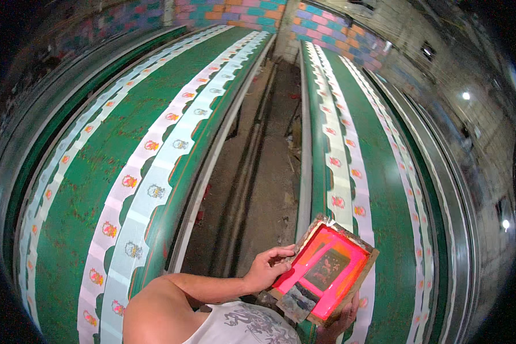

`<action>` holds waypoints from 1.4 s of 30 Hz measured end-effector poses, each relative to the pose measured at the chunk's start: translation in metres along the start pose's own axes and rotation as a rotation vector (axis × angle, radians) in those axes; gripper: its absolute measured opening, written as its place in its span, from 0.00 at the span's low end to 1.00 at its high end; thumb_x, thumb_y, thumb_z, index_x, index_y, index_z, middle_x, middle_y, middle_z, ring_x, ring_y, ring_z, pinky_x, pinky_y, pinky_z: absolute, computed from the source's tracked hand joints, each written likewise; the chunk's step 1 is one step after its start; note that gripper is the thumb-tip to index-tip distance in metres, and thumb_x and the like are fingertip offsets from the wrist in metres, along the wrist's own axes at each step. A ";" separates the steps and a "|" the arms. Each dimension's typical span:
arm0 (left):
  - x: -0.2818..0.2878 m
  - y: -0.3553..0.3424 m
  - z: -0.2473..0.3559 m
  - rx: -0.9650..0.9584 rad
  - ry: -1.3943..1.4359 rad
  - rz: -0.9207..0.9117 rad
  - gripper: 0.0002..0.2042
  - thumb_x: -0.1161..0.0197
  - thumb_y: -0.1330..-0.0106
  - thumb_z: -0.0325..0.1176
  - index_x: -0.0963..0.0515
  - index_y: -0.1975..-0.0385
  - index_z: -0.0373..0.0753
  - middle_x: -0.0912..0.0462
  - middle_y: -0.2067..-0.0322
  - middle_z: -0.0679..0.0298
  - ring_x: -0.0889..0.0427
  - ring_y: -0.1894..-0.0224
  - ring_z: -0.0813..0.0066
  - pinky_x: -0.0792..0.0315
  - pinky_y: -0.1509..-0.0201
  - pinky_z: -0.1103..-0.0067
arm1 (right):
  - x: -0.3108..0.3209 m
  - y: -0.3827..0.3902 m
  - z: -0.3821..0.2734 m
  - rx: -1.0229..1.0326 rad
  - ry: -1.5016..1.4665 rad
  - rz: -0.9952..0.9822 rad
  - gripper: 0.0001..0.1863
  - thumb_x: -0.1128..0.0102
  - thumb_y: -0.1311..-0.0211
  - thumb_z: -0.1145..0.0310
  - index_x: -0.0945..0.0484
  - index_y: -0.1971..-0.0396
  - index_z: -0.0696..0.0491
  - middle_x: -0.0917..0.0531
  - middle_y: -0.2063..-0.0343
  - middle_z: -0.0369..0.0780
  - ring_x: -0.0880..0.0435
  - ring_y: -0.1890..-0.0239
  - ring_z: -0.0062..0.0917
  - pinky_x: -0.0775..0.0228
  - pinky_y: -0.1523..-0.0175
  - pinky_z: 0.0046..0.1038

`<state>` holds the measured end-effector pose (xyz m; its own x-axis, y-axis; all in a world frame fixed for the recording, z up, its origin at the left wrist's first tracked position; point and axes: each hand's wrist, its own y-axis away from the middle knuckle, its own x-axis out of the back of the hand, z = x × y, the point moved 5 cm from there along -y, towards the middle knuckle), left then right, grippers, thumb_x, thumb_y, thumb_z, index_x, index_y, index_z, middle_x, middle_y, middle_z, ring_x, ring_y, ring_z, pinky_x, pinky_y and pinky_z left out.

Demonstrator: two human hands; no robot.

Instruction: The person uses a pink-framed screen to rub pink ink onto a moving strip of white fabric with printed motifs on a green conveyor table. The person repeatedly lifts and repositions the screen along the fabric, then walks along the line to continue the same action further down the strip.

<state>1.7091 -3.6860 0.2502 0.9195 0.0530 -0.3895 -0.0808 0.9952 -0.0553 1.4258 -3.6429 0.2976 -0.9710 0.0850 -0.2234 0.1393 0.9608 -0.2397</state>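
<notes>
A wooden screen printing frame (359, 277) is tilted over the near end of the right-hand table. Bright pink ink coats its inside around a brownish mesh window (327, 268) with a small motif. A dark, ink-stained squeegee (297, 303) lies across the frame's near left end. My left hand (268, 268) is closed on the frame's left edge, fingers at its rim. At the lower right corner, my right hand (345, 316) grips the frame from outside and below, partly hidden by it. White fabric pieces (339, 213) with pink-orange prints lie just beyond the frame.
Long green printing tables run away on the left (126, 109) and right (378, 149), bearing rows of scalloped pale fabric pieces (137, 219) with printed motifs. A dark floor aisle (241, 172) separates them. Multicoloured painted bricks (229, 12) face the far wall.
</notes>
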 end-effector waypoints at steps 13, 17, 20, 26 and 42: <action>0.161 -0.046 0.040 -0.230 0.017 0.426 0.19 0.28 0.31 0.24 0.16 0.40 0.33 0.22 0.28 0.49 0.26 0.23 0.60 0.36 0.17 0.65 | -0.189 -0.130 0.072 -0.160 -0.049 -0.376 0.36 0.46 0.17 0.57 0.37 0.23 0.68 0.20 0.33 0.51 0.16 0.35 0.35 0.25 0.28 0.39; 0.174 -0.053 0.047 -0.269 0.004 0.452 0.20 0.28 0.31 0.24 0.16 0.40 0.33 0.22 0.29 0.48 0.25 0.24 0.60 0.35 0.18 0.65 | -0.215 -0.139 0.065 -0.040 -0.103 -0.398 0.32 0.50 0.15 0.60 0.35 0.24 0.69 0.20 0.33 0.50 0.17 0.34 0.33 0.26 0.27 0.37; 0.167 -0.074 0.045 -0.215 0.019 0.378 0.19 0.29 0.30 0.24 0.17 0.39 0.32 0.23 0.28 0.48 0.26 0.24 0.62 0.35 0.18 0.67 | -0.213 -0.141 0.056 -0.043 -0.048 -0.310 0.32 0.49 0.15 0.61 0.34 0.25 0.70 0.20 0.32 0.50 0.17 0.34 0.33 0.25 0.29 0.37; 0.103 -0.129 0.027 -0.169 -0.051 0.156 0.19 0.29 0.30 0.25 0.16 0.39 0.35 0.24 0.27 0.47 0.24 0.25 0.62 0.33 0.21 0.68 | -0.152 -0.158 0.056 -0.020 -0.228 -0.133 0.32 0.42 0.17 0.59 0.32 0.24 0.64 0.17 0.36 0.50 0.12 0.40 0.38 0.15 0.37 0.45; -0.032 -0.288 -0.022 -0.022 -0.121 -0.392 0.31 0.34 0.30 0.16 0.26 0.26 0.35 0.31 0.22 0.56 0.29 0.22 0.65 0.37 0.18 0.66 | 0.002 -0.185 0.110 -0.036 -0.094 0.521 0.42 0.31 0.25 0.51 0.30 0.26 0.69 0.18 0.33 0.49 0.17 0.32 0.37 0.27 0.25 0.40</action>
<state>1.6950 -3.9760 0.2586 0.9208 -0.3189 -0.2247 0.2774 0.9402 -0.1978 1.4195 -3.8498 0.2374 -0.7529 0.5314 -0.3882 0.5904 0.8060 -0.0419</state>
